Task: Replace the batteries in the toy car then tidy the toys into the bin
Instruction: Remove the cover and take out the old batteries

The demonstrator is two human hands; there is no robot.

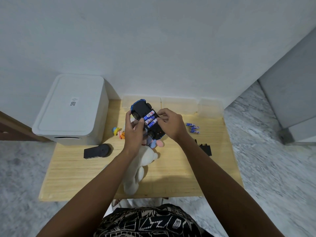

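Observation:
A blue toy car [140, 108] is held upside down above the wooden table [171, 168], its black underside up. Three blue batteries [150, 119] lie in its open compartment. My left hand [134, 132] grips the car's left side, thumb near a wheel. My right hand [170, 124] holds the car's right side, fingertips at the batteries' ends. Three loose blue batteries [193, 127] lie on the table to the right. A black battery cover [206, 149] lies by my right forearm.
A closed white bin [71, 110] stands at the table's left. A black remote [97, 150], a small yellow and orange figure [118, 132], a pink and blue plush [154, 143] and a white plush [140, 168] lie on the table. Clear boxes [179, 105] line the back edge.

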